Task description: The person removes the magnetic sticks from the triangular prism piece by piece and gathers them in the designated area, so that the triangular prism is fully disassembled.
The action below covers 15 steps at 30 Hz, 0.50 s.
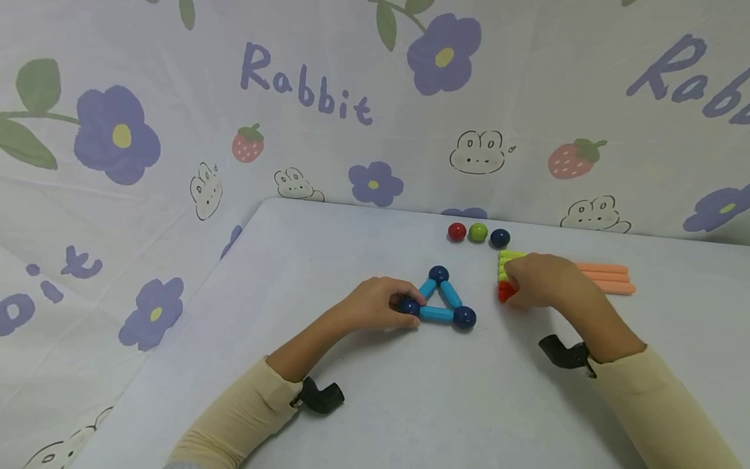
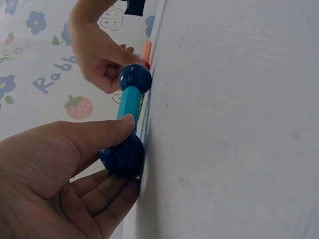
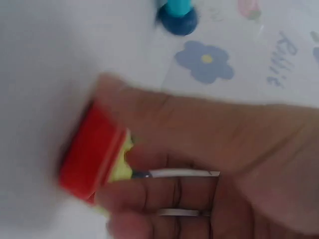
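Note:
On the white table lies a triangle of three light-blue rods [image 1: 437, 314] joined by dark blue balls [image 1: 465, 318]. At its left corner, my left hand [image 1: 377, 305] grips the corner ball [image 2: 122, 157] between thumb and fingers. My right hand [image 1: 541, 280] is at the rods on the right. The right wrist view, somewhat blurred, has its thumb and a finger pinching a red rod [image 3: 92, 149] at opposite ends. Yellow-green rods [image 1: 504, 262] lie against the red one, partly hidden by that hand.
Behind the rods stand a red ball [image 1: 457, 232], a green ball [image 1: 478, 232] and a dark blue ball [image 1: 500, 238] in a row. Several orange rods [image 1: 609, 277] lie beyond the right hand. A printed cloth [image 1: 328, 150] hangs along the table's back and left edges.

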Tool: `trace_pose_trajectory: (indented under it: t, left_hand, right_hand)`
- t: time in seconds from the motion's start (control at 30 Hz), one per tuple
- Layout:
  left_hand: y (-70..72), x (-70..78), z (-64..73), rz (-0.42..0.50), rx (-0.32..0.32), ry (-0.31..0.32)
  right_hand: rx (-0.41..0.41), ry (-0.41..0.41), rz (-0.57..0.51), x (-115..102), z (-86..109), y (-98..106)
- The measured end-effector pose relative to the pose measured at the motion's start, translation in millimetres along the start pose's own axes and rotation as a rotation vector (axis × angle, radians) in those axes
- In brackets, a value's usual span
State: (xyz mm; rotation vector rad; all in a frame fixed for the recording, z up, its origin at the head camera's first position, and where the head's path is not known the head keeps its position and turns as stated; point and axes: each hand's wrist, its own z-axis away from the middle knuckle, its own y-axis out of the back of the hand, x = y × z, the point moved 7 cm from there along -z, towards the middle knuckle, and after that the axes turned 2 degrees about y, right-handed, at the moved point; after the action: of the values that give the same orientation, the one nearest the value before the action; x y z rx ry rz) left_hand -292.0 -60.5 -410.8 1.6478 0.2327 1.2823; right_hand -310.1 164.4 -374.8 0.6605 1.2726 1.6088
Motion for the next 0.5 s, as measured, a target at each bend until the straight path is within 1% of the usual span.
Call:
trace_pose_trajectory:
  t: [0.1,0.17,0.23,0.3,0.37,0.5]
  left_hand:
    - [0.3,-0.3,0.3,0.004,0.000,0.004]
    - [0.5,-0.7,0.0,0.007,0.002,0.004]
    - [0.5,-1.2,-0.3,0.011,0.003,0.004]
    - [0.4,-1.4,-0.7,0.015,0.003,0.003]
    - [0.2,-1.5,-0.8,0.020,0.001,0.006]
    - [0.2,-0.5,-0.5,0.016,0.000,0.005]
  right_hand:
    - [0.021,0.125,-0.085,-22.1,1.4,2.5]
    - [0.008,0.195,-0.152,-38.3,2.4,1.5]
    - [-0.009,0.250,-0.190,-53.4,3.5,-1.1]
    - [-0.013,0.276,-0.184,-64.7,3.9,-4.1]
    - [-0.002,0.289,-0.150,-72.3,3.3,-6.9]
    - [0.027,0.300,-0.101,-78.1,1.7,-10.9]
